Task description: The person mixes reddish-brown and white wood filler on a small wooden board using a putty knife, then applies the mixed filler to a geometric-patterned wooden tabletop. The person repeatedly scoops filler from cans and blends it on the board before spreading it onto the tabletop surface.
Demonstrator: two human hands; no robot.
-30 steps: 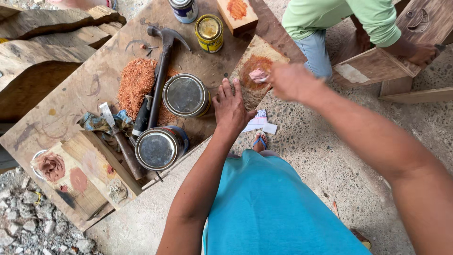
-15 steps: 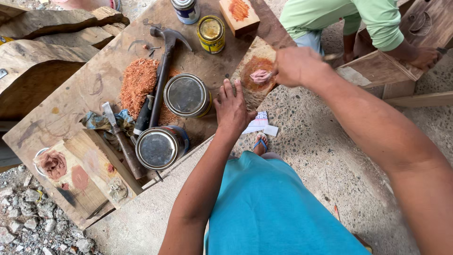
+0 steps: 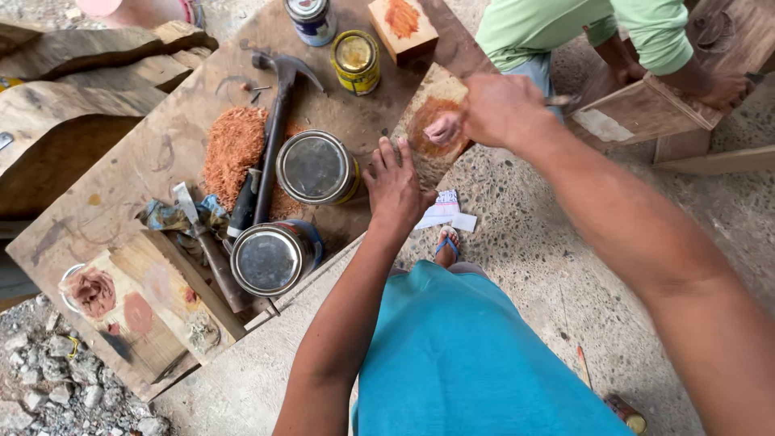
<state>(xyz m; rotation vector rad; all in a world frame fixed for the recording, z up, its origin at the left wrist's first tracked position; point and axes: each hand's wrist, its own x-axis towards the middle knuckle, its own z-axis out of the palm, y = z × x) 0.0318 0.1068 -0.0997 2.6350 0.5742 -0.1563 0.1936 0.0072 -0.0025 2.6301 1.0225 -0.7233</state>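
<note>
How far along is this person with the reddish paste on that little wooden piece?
Done: a reddish-brown patch already covers the middle of the small pale wooden block, and a pile of reddish sawdust lies ready on the worn wooden board. In hand: the left hand steadies the block while the right hand presses a pinkish lump on it. Left: the block's edges look bare.

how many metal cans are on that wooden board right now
4 cans: a large can beside the left hand, another large one nearer the board's edge, a small yellow can and a blue-and-white can at the far end.
</note>
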